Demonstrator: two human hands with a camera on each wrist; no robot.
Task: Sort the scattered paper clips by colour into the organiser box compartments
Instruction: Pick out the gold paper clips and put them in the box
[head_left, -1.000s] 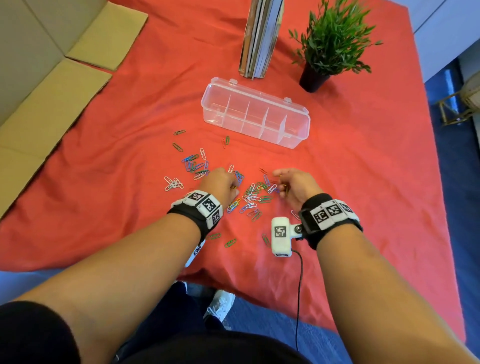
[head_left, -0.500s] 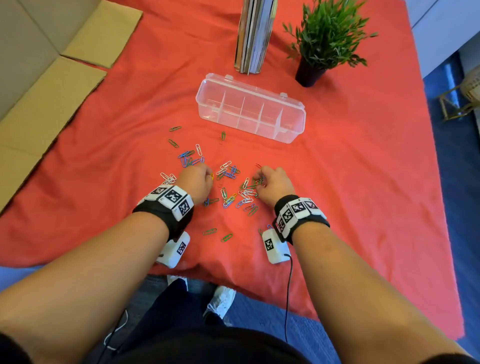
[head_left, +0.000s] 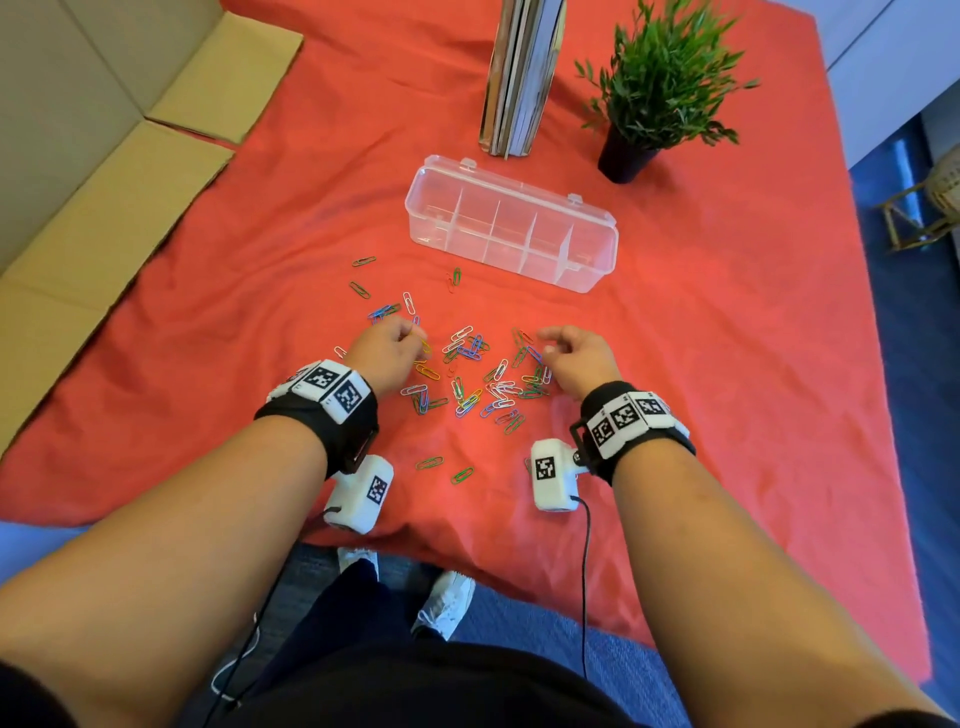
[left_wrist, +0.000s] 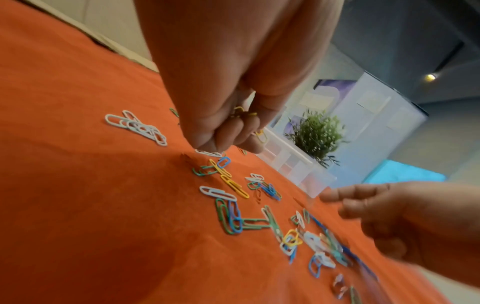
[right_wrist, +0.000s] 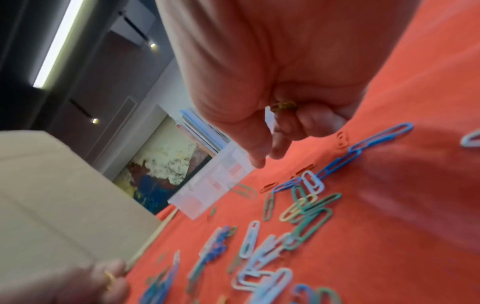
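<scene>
Coloured paper clips (head_left: 470, 376) lie scattered on the red cloth between my hands. My left hand (head_left: 415, 338) is at the left edge of the pile, its fingers curled round a few yellow clips (left_wrist: 242, 112), fingertips (left_wrist: 207, 144) down at the cloth. My right hand (head_left: 548, 343) hovers over the pile's right side. It holds yellow clips (right_wrist: 283, 106) under its curled fingers, with thumb and forefinger pointing down. The clear organiser box (head_left: 426, 208), split by dividers, stands beyond the pile; no clips show in it.
Upright books (head_left: 519, 78) and a potted plant (head_left: 660, 88) stand behind the box. Flattened cardboard (head_left: 104, 208) lies at the left. Two green clips (head_left: 447, 467) lie near the cloth's front edge, where the table ends at my legs.
My left hand has shifted left from the middle of the pile to its left edge. The right hand dipped left into the clips and has lifted slightly back to the right.
</scene>
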